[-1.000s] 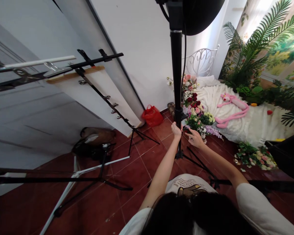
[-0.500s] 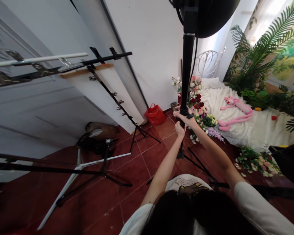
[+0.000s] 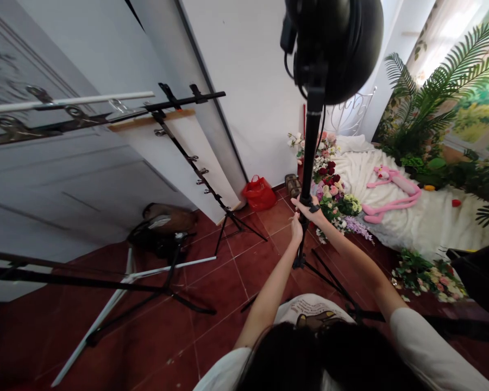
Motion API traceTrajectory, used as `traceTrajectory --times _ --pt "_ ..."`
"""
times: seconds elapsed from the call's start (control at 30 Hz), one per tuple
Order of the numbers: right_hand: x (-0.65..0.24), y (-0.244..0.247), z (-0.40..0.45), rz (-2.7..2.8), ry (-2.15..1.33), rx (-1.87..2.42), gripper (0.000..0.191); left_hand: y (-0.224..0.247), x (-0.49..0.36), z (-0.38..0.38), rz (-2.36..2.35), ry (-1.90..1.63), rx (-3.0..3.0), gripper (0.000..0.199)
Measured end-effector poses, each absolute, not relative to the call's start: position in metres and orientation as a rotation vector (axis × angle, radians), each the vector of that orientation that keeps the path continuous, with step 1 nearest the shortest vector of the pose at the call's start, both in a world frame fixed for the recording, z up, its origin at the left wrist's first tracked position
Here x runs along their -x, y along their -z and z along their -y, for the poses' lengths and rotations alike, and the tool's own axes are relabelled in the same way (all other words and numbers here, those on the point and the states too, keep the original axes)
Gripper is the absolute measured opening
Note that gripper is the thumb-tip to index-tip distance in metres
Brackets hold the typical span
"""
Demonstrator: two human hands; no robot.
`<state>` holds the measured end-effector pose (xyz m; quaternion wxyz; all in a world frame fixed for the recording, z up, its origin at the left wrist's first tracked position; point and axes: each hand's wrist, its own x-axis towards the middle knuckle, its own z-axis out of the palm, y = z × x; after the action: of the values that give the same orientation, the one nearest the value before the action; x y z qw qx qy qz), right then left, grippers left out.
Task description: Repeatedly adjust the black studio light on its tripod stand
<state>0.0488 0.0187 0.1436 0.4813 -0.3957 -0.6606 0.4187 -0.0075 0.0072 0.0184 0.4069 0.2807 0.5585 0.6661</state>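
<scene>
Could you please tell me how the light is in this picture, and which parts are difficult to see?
Head view: bright light partly washes out the curtain at upper right; the round black housing keeps only faint sheen; the floor at lower left sinks into darkness.

So the tall metal light stand (image 3: 308, 146) and its rounded lamp housing (image 3: 342, 51) are both black, the square floor tiles (image 3: 244, 255) are dark reddish brown with paler grout lines, and the crumpled plastic bag (image 3: 259, 193) is bright red. The long-limbed plush toy (image 3: 400, 182) is pink, on a creamy white draped blanket (image 3: 424, 217), while the bunched flowers (image 3: 330, 187) mix deep red, pink, white, pale yellow-green and lilac. The feathery palm fronds (image 3: 436, 81) are dark green, and the short-sleeved shirt (image 3: 427, 347) is off-white with brown lettering plus a brown and mustard print.
</scene>
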Motion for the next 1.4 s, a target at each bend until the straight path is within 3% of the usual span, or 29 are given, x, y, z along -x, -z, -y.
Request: traceTrajectory --times 0.53,0.7,0.83,0.93,1.13,1.4 --pt "-0.043 -0.103 -0.004 1.518 -0.893 1.043 0.042 -0.018 -0.001 -0.001 -1.621 -1.68 -0.718 0.034" --pt "-0.077 -0.094 -0.011 1.902 -0.818 0.973 0.037 -0.013 -0.001 -0.003 -1.537 -1.744 -0.74 0.033" --pt "-0.116 -0.077 -0.018 2.24 -0.637 1.041 0.056 -0.005 -0.002 -0.007 -1.521 -1.772 -0.716 0.033" --pt "-0.127 -0.06 -0.022 2.223 -0.769 1.075 0.054 0.003 -0.002 -0.01 -1.537 -1.777 -0.696 0.035" --pt "-0.12 -0.04 -0.035 1.79 -1.16 1.042 0.028 0.01 -0.002 -0.012 -1.546 -1.768 -0.757 0.036" --pt "-0.11 -0.032 -0.049 1.601 -1.263 1.036 0.02 0.018 0.0 -0.017 -1.517 -1.725 -0.712 0.038"
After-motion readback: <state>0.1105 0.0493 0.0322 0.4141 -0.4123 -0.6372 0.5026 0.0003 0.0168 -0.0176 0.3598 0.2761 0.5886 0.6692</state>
